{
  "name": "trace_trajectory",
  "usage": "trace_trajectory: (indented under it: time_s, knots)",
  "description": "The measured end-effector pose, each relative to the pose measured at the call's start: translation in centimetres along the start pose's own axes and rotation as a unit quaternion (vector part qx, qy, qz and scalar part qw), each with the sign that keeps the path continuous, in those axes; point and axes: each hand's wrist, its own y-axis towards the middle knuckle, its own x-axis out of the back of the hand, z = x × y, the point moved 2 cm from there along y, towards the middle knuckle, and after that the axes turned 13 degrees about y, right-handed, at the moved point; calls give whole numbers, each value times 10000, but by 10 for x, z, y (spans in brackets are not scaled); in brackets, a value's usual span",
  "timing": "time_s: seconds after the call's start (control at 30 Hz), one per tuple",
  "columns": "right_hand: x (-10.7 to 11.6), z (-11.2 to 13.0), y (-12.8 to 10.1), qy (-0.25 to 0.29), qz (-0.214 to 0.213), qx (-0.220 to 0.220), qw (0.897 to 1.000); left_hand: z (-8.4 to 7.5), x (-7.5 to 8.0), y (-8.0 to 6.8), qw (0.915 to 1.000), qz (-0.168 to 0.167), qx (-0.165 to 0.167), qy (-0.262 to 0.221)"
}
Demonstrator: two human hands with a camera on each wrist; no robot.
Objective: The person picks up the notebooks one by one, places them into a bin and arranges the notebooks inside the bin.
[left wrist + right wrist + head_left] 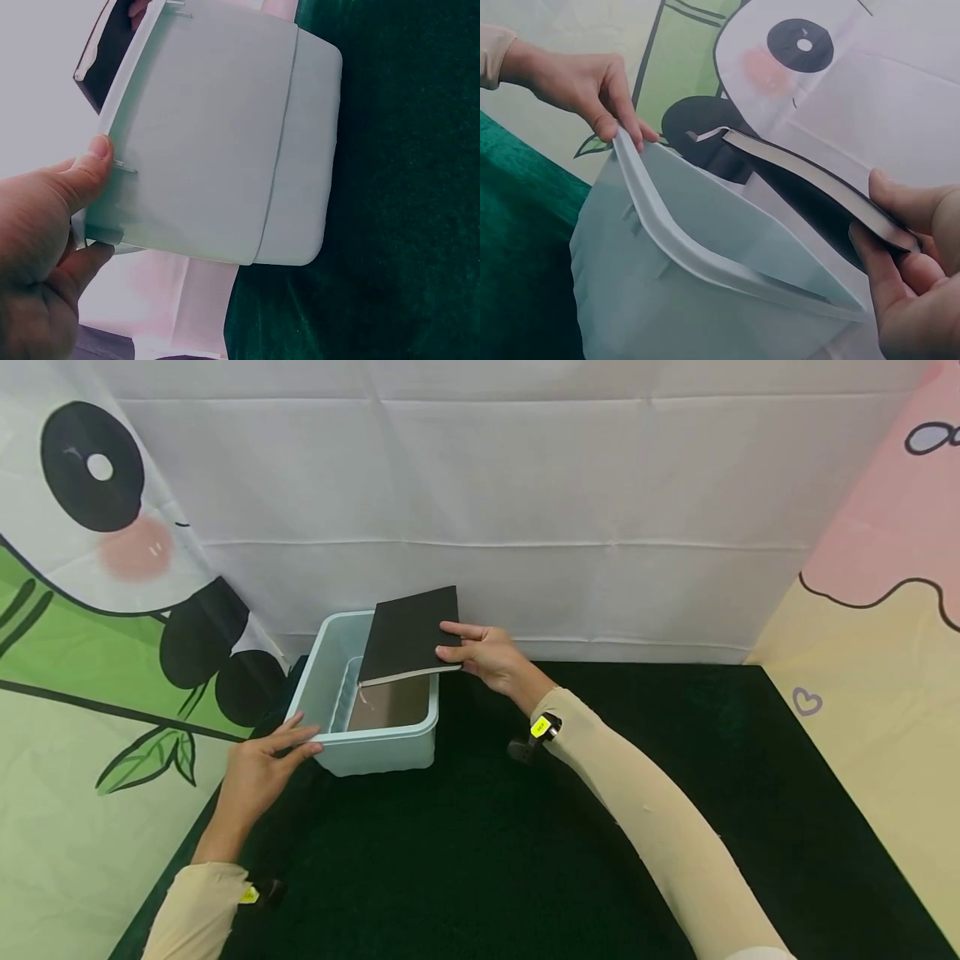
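Observation:
A black notebook [412, 631] with pale page edges and a thin ribbon marker is pinched at its right edge by my right hand [487, 658], between thumb and fingers. It hangs tilted over the right part of a light blue plastic bin [375, 752]. In the right wrist view the notebook [810, 169] shows its page edge, above the bin's rim [682, 244]. My left hand [262, 768] grips the near left corner of that rim; the left wrist view has its thumb [94, 161] on the outer side. Inside the bin lies a flat brownish thing [393, 706], partly hidden by the notebook.
The bin stands on a dark green cloth-covered table [480, 860], towards its back left. A white fabric backdrop [525, 485] rises close behind. Printed cartoon panels flank the table, a panda [90, 527] on the left.

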Motion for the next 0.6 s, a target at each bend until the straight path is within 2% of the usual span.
trace_trajectory:
  time_s: [0.3,0.6]
  knots:
    - [-18,-20,13,-130,-99,-175,9997,-2,1,-2,9999,76,42,-96]
    - [-36,-36,24,-323,-131,-74,9994,0,3,-2,9998,109,137,9]
